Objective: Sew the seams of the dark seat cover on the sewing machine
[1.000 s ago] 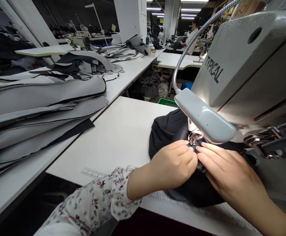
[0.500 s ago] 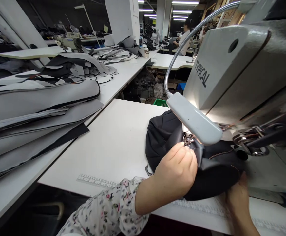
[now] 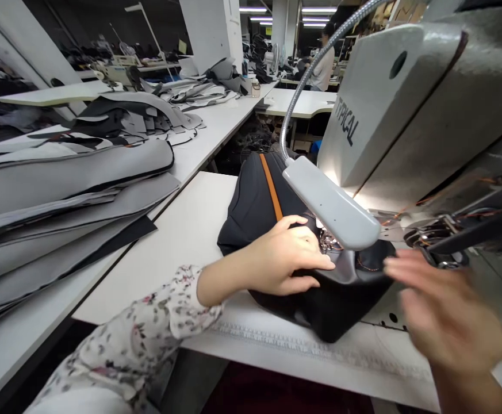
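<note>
A black leather-like cover [image 3: 251, 201] with an orange stripe [image 3: 270, 187] and orange stitching lies bunched under the sewing machine [image 3: 375, 115]. My left hand [image 3: 287, 256] rests on the cover just left of the presser foot [image 3: 329, 240], its fingers spread and pressing down. At the cover's right edge is my right hand [image 3: 449, 307], smeared by motion, fingers stretched out with nothing visible in them. A grey lamp head [image 3: 332, 201] above the needle area hides part of it.
Stacked grey padded panels [image 3: 73, 172] cover the long white table [image 3: 216, 129] on the left. A printed ruler strip [image 3: 276, 339] runs along the front of the machine table [image 3: 181, 230]. Farther back, a person [image 3: 323, 66] stands among other worktables.
The cover has shifted and spread left, so its orange stripe now shows. My left hand has gone from a pinch at the presser foot to lying spread. My right hand has risen rightward.
</note>
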Motion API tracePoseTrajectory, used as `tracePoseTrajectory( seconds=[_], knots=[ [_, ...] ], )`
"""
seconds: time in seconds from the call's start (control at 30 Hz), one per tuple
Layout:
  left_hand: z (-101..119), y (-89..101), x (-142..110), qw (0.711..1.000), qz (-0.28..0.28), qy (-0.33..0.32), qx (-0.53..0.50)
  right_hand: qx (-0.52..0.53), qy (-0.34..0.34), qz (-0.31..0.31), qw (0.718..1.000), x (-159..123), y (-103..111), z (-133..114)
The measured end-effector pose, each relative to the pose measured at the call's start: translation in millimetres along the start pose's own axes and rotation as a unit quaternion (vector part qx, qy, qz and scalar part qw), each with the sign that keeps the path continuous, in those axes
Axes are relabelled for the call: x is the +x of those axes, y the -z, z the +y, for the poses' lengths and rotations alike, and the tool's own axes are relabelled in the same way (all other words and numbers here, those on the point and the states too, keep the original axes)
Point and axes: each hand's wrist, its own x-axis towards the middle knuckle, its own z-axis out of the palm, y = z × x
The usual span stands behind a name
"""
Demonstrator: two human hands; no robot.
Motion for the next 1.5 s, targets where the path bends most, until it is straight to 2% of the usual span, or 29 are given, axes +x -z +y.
tracePoseTrajectory(
  seconds=[0.07,0.13,0.23,0.33,0.5,0.83,1.07,1.27,1.4,1.5],
  knots=[
    [-14.7,11.9,2.9,0.998,-0.038,-0.015,-0.049,-0.03,0.08,-0.06,0.995,13.4,2.2,-26.9],
    [-25.3,17.8,7.7,0.994,-0.065,-0.025,-0.089,-0.103,0.127,-0.104,0.981,27.1,-1.1,-46.1],
    [-32.0,16.0,12.4,0.991,-0.075,-0.025,-0.11,-0.176,0.168,-0.131,0.961,39.9,-5.4,-55.6],
    [-28.9,4.6,9.4,0.994,-0.05,0.002,-0.102,-0.18,0.194,-0.133,0.955,41.3,-5.0,-51.3],
    [-17.0,-18.6,-3.6,0.996,0.032,0.042,-0.07,-0.166,0.185,-0.131,0.96,35.4,-5.4,-42.7],
    [-4.6,-41.5,-11.5,0.988,0.151,0.031,-0.024,-0.159,0.182,-0.114,0.964,30.4,-14.0,-25.1],
    [11.5,-74.6,-13.1,0.961,0.261,0.066,0.07,-0.127,0.18,-0.072,0.973,28.1,-23.9,-8.2],
    [19.7,-94.1,-6.7,0.938,0.288,0.111,0.157,-0.08,0.163,-0.03,0.983,25.2,-35.2,6.6],
    [24.6,-103.2,0.0,0.921,0.337,0.124,0.152,-0.033,0.153,-0.002,0.988,22.8,-46.6,17.2],
    [25.4,-108.6,2.9,0.916,0.341,0.139,0.157,-0.005,0.151,0.038,0.988,21.6,-59.8,25.6]
  ],
)
